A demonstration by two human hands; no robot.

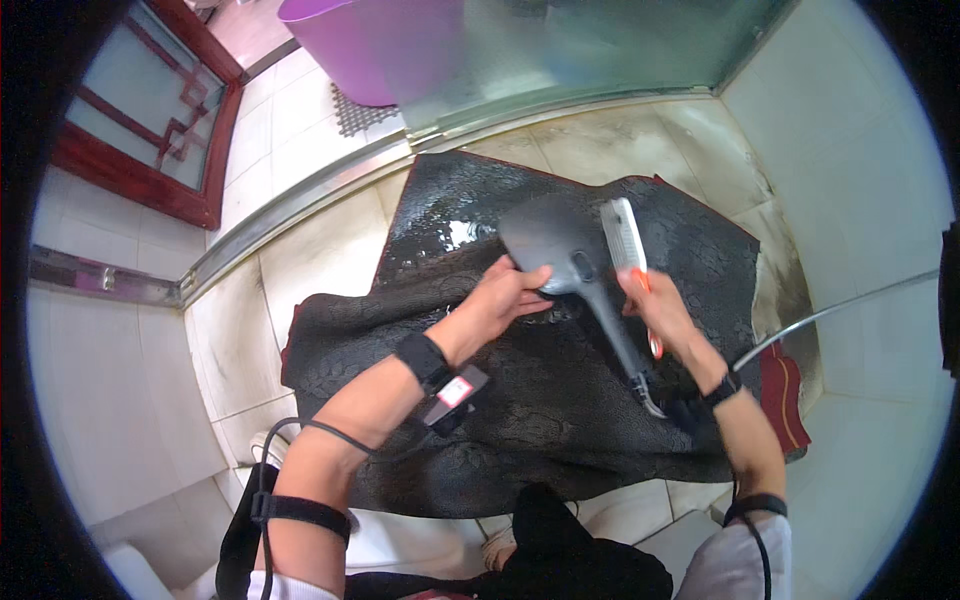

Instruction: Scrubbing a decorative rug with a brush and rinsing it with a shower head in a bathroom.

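A large dark mat [525,405] with an embossed leaf pattern lies unevenly on the tiled floor, its upper part wet and shiny. Over it, my left hand [511,294] grips the head of a grey handheld shower head [549,240], thumb on its near edge. The shower handle points down to the right, joined to a metal hose [832,304]. My right hand [660,304] is closed around the orange handle of a scrubbing brush [624,236], whose pale bristle part points up, right of the shower head.
A glass panel [600,52] and metal floor track [315,206] border the floor. Beyond stand a purple tub [337,45] and a red-framed door [150,112]. A red mat edge [784,397] shows at right, beside the tiled wall [877,322].
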